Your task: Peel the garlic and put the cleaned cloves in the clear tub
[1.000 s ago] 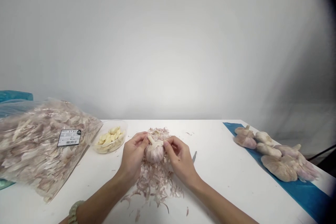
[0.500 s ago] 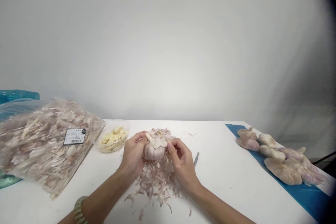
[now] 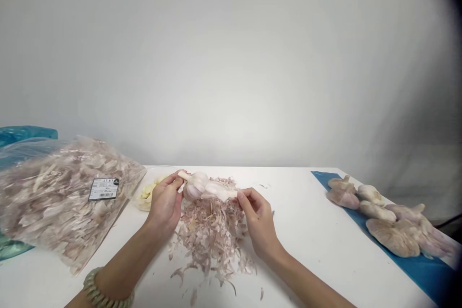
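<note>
We find the left grip (image 3: 165, 202) pressed together on the stem end of a garlic bulb (image 3: 195, 186), which sits between the two grips above the counter (image 3: 306, 250), while the right grip (image 3: 258, 225) pinches the end of a long skin strip (image 3: 220, 191) running from the bulb. A heap of peel (image 3: 209, 236) lies below and between the grips. A bag of peel (image 3: 61, 202) and a mostly hidden tub of cloves (image 3: 146, 197) sit left of the left grip, and pinkish bulbs (image 3: 391, 221) on a blue sheet (image 3: 426, 274) lie well right of the right grip.
</note>
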